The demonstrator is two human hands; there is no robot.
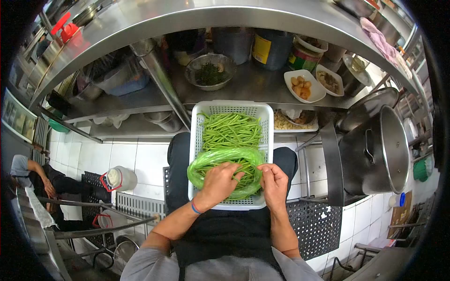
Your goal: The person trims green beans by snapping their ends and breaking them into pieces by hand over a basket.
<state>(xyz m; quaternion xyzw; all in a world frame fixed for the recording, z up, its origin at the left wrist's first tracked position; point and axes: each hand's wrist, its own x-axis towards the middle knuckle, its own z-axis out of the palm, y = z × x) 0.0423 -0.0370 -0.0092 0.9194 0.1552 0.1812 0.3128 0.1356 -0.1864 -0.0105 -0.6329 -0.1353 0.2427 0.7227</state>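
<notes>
A white plastic basket [193, 140] rests on my lap with a pile of green beans [232, 130] in its far half. In the near half lies an open green plastic bag [251, 153] with more beans inside. My left hand [219, 183], with a blue band at the wrist, is over the bag's opening, its fingers curled at the beans; what they pinch is too small to make out. At the bag's right edge my right hand [273, 183] is closed, thumb and fingers pressed together; what it holds is hidden.
Ahead is a steel shelf [253, 89] with a glass bowl of dark greens [210, 74] and a white dish of orange pieces [301, 87]. A large steel pot [370, 154] stands at right. Another person [47, 187] sits at left near a white bucket [123, 178].
</notes>
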